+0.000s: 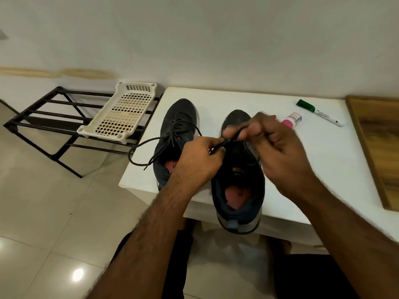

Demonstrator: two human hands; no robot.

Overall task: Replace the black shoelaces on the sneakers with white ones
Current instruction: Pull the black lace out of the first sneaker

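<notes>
Sneakers stand side by side on the white counter, toes toward the wall. The left sneaker sits at the counter's left edge and is laced, its black lace trailing loose over that edge. The right sneaker overhangs the near edge at its heel. Above its tongue, the left hand pinches a black lace end, and the right hand, blurred, has its fingers curled on the same lace just beyond.

Step in hand, by judgement: undoing the black lace on the right sneaker. The next move calls for slackening it and drawing it out eyelet by eyelet. No white laces are visible. A marker and a small tube lie near the far right corner.
</notes>
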